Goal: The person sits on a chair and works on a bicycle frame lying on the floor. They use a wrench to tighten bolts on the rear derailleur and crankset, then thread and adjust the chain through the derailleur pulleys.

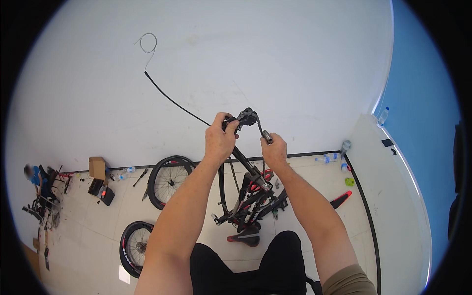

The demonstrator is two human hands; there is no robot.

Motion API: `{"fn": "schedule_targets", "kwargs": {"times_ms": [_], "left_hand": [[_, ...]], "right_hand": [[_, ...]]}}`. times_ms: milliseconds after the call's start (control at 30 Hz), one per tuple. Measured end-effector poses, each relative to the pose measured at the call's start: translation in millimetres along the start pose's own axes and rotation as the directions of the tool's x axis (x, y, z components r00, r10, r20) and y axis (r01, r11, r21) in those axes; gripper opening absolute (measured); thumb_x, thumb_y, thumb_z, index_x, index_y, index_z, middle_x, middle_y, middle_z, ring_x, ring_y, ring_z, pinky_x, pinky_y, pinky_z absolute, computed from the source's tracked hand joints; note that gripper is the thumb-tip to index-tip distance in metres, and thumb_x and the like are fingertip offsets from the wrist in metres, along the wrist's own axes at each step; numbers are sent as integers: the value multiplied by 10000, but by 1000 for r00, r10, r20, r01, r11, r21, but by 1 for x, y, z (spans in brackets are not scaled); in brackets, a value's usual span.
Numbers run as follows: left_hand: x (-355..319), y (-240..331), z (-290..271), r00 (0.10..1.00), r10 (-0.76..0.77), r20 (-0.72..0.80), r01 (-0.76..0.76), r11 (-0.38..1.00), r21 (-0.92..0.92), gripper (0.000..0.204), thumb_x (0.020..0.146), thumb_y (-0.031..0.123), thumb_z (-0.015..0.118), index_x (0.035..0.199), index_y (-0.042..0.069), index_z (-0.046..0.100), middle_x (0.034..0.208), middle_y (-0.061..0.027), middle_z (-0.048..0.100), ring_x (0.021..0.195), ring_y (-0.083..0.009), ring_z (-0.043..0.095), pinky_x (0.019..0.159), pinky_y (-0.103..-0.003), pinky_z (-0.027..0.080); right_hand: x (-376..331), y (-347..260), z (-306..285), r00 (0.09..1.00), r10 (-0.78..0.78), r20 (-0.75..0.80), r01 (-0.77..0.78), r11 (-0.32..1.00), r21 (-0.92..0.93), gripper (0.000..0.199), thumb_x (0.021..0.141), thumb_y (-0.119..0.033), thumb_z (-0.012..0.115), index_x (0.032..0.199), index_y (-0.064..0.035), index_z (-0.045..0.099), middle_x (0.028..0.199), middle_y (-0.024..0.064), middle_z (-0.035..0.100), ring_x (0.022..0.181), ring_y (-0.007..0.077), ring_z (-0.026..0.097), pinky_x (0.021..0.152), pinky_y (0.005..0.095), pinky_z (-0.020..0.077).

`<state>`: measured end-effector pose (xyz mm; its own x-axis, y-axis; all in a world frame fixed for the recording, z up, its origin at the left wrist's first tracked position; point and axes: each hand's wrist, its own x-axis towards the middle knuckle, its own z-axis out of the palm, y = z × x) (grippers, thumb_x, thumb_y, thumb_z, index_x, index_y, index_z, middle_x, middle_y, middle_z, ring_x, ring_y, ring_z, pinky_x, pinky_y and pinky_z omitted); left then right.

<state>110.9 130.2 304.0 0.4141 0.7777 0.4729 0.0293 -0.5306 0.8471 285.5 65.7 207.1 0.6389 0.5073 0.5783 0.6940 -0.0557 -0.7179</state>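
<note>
My left hand (pixel 219 141) is closed on a black rear derailleur (pixel 248 117), thumb and fingers pinching its side. From the derailleur a chain (pixel 259 126) hangs down toward my right hand (pixel 275 152). That hand is closed around a small silver metal piece (pixel 267 136) beside the chain; its kind is mostly hidden by my fingers. Black cable housing (pixel 172 101) runs from near my left hand up to the left, with a thin bare wire (pixel 148 43) looping out of its end. Below my hands, the dark bicycle frame (pixel 241 157) slants down between my forearms.
A saddle (pixel 246 237) lies near my knees. Two wheels (pixel 169 182) rest left of my arm. Farther left are an open cardboard box (pixel 98 168) and another person (pixel 33 174) by a bicycle. Water bottles (pixel 327 158) and a red-black fender-like piece (pixel 341 199) lie right.
</note>
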Motion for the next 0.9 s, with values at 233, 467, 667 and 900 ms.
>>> {"fn": "schedule_targets", "kwargs": {"times_ms": [233, 467, 667, 900], "left_hand": [[0, -3, 0, 1000, 9, -8, -9, 1000, -4, 200, 983, 150, 609, 1117, 6, 574, 846, -82, 655, 695, -147, 697, 564, -271, 486], [0, 1, 2, 1000, 6, 2, -6, 1000, -7, 207, 980, 153, 616, 1118, 3, 575, 844, -83, 659, 699, -148, 699, 575, -267, 493], [-1, -1, -3, 1000, 6, -3, -6, 1000, 9, 215, 980, 159, 620, 1126, 8, 572, 863, -94, 674, 705, -150, 703, 581, -272, 499], [2, -4, 2, 999, 28, -34, -28, 999, -19, 214, 949, 160, 659, 1098, 24, 588, 792, -117, 696, 657, -184, 715, 578, -320, 525]], "right_hand": [[-9, -14, -5, 998, 64, 25, -68, 968, 242, 284, 846, -214, 745, 1004, 17, 694, 790, 141, 665, 659, 248, 607, 647, 389, 491], [16, -32, -4, 1000, 18, 9, -20, 963, 269, 251, 867, -206, 730, 955, 23, 681, 690, 142, 637, 583, 255, 582, 593, 387, 474], [10, -40, -2, 1000, 20, 6, -21, 982, 187, 209, 880, -189, 702, 897, 15, 661, 691, 158, 635, 605, 290, 609, 614, 411, 481], [8, -17, 3, 1000, 25, 7, -26, 994, 104, 196, 878, -180, 695, 923, 9, 665, 739, 171, 656, 637, 314, 633, 653, 418, 505]]}}
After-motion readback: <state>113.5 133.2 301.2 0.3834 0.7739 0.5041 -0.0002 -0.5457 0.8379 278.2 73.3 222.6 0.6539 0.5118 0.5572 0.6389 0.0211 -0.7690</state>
